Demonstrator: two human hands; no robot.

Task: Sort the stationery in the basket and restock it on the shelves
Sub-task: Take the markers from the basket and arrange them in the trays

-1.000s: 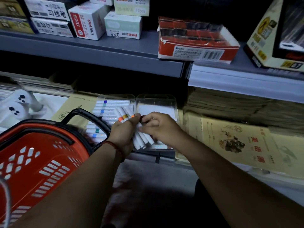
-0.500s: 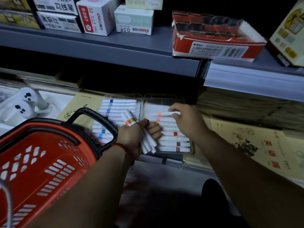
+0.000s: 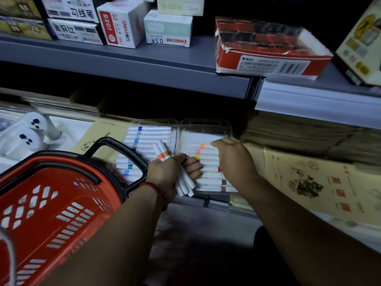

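L hand (image 3: 165, 172) clamped round marker bundle (image 3: 185, 181), just over open clear case (image 3: 204, 123) by red basket (image 3: 51, 203). R hand (image 3: 233, 159) lies on case's right-side marker rows (image 3: 208, 181); I can't tell if it's gripping.

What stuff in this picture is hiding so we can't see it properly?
Head view only:
- How many markers are in the bundle: the left grip wraps them.
- Whether the right grip pinches the orange marker: its back hides the fingers.
- What's in the basket: cut off by the frame edge.
- Small print on the red box: too small.
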